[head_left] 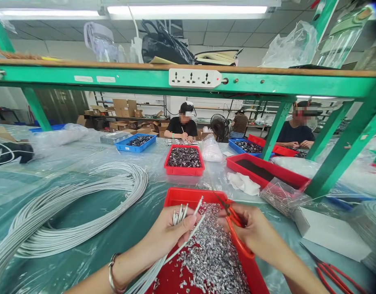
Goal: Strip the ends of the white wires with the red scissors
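Note:
My left hand [172, 228] is closed round a bunch of white cables [180, 214], their cut ends poking up past the fingers. One cable end stands out higher than the others, by the thumb. In my right hand [249, 224] is a pair of scissors with orange handles [235, 218], its dark blades pointing up and left. Both hands hover over a red tray [178, 196] holding a heap of small silvery metal pieces [212, 245]. Whether the right fingertips also pinch a small piece cannot be made out.
A large coil of white cable [123, 204] lies at left. Another pair of red-handled scissors [331, 269] and a white box [331, 232] sit at right. Beyond are a red tray of dark parts [184, 169] and green shelf posts [343, 151]. Several people sit farther back.

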Tool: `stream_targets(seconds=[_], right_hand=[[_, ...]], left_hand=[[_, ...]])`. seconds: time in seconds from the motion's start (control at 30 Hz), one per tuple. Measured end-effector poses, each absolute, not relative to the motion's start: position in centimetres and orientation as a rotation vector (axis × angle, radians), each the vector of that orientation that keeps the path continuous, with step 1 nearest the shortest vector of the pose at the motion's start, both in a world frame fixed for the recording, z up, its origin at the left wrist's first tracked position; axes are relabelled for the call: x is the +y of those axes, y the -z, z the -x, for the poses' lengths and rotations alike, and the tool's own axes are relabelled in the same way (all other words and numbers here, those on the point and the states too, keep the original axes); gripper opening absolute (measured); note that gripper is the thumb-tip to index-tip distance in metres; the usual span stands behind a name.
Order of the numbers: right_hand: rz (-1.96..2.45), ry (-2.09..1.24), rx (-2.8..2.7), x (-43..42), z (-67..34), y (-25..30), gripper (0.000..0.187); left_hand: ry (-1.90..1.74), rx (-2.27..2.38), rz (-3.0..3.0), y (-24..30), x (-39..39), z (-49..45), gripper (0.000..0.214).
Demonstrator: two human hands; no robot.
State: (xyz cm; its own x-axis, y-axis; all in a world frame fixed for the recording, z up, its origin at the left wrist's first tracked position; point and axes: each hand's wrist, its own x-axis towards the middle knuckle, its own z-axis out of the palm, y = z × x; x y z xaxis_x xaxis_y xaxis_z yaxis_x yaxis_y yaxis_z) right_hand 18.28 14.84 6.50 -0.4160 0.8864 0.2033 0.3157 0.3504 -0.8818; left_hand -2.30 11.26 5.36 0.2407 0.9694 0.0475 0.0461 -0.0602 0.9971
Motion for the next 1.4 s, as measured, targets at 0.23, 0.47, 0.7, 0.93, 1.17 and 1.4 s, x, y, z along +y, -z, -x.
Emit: stream_targets(seconds=[0.23, 0.47, 0.7, 0.93, 1.17, 1.4], right_hand=[[0.727, -1.128, -1.824, 13.9, -18.4, -5.6, 0.027], [0.888, -0.941, -2.291, 12.5, -20.6, -4.6, 0.066], [1.05, -0.683, -2.489, 12.2, -20.1, -6.4, 0.059], [1.196, -0.609, -2.564, 11.6, -19.8, -7.0, 0.062], [1.108, -0.62, -2.532, 11.5, -20.2, -7.5, 0.051], [0.823, -1.225, -1.956, 12.7, -18.1, -6.7, 0.036]], left_hand=[[-1.153, 1.017, -1.303, -6.3, 10.8, 2.6, 0.038], [-1.133, 1.018, -1.454, -6.1, 10.9, 3.0, 0.032], [-1.101, 1.023, -1.535, -6.1, 10.9, 3.0, 0.028], [-1.202, 0.976, -1.353, -5.9, 10.8, 2.6, 0.029], [-0.989, 0.624, -1.135, -5.8, 10.8, 3.1, 0.03], [-0.933, 0.567, -1.123, -5.7, 10.1, 2.8, 0.027]])
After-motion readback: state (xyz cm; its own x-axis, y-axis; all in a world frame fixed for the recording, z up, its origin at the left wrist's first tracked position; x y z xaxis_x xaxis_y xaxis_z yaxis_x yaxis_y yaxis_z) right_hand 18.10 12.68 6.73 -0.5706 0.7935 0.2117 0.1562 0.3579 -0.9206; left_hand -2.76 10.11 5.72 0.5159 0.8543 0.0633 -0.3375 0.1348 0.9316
